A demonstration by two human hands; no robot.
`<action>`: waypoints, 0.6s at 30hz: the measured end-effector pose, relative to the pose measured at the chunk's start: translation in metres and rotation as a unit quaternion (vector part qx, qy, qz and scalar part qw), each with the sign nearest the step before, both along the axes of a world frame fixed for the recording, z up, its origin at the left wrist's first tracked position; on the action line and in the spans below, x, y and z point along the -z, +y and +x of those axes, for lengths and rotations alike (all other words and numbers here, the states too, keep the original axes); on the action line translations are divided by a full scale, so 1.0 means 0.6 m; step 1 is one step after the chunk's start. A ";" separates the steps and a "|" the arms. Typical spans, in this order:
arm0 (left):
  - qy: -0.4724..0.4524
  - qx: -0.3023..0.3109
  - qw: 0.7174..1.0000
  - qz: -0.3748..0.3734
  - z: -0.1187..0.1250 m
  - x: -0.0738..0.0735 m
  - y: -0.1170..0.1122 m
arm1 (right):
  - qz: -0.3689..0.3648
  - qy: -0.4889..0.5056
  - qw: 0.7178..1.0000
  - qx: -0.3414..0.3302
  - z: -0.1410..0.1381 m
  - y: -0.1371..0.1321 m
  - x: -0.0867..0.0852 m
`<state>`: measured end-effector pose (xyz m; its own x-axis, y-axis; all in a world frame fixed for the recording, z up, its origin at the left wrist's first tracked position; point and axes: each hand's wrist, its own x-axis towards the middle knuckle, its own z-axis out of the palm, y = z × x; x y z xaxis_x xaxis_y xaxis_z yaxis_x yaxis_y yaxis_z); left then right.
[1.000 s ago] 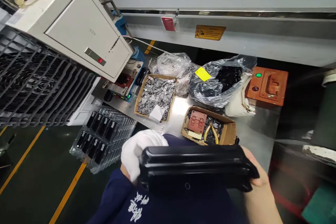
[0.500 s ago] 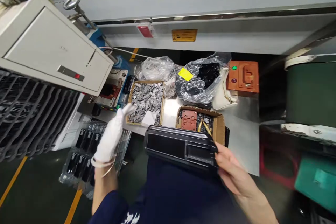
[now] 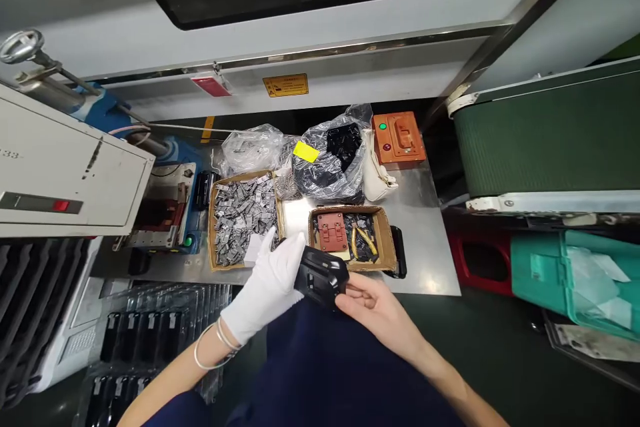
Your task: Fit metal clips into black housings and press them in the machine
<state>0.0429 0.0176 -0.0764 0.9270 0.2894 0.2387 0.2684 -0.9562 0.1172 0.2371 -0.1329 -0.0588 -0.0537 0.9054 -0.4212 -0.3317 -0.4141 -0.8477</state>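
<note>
- A black plastic part (image 3: 320, 275) is held over the lap, just short of the near edge of the steel table (image 3: 430, 260); it is turned end-on to the camera, probably so that one end can be looked over.
- The gloved left hand (image 3: 270, 283) is closed around the part's left side, its fingers wrapped over the top.
- The bare right hand (image 3: 373, 303) is cupped under the right end, the fingers half curled to steady it.
- Left of the lap, clear trays of black parts (image 3: 150, 340) are stacked within reach.
- On the table just beyond, a cardboard box of grey metal pieces (image 3: 243, 217) is set beside a second box (image 3: 350, 237) holding a reddish block and yellow-handled pliers.
- Farther back, plastic bags of parts (image 3: 325, 160) and an orange control box (image 3: 397, 137) are placed against the machine.
</note>
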 end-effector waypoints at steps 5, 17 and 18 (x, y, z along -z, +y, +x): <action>-0.044 -0.145 0.959 -0.239 -0.025 0.005 0.023 | -0.004 -0.102 0.993 0.063 0.071 0.034 0.110; -0.407 -0.002 0.211 -0.889 -0.022 -0.020 -0.087 | -0.358 -0.398 0.839 0.097 0.065 0.083 0.371; -0.397 0.006 0.207 -0.894 -0.015 -0.026 -0.091 | -0.379 -0.411 0.825 0.077 0.067 0.091 0.371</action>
<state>0.0339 -0.0372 -0.0605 0.8036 0.5726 -0.1621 -0.5160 0.8062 0.2895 0.2771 -0.0781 -0.2816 0.6239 0.3333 -0.7069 0.1273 -0.9358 -0.3289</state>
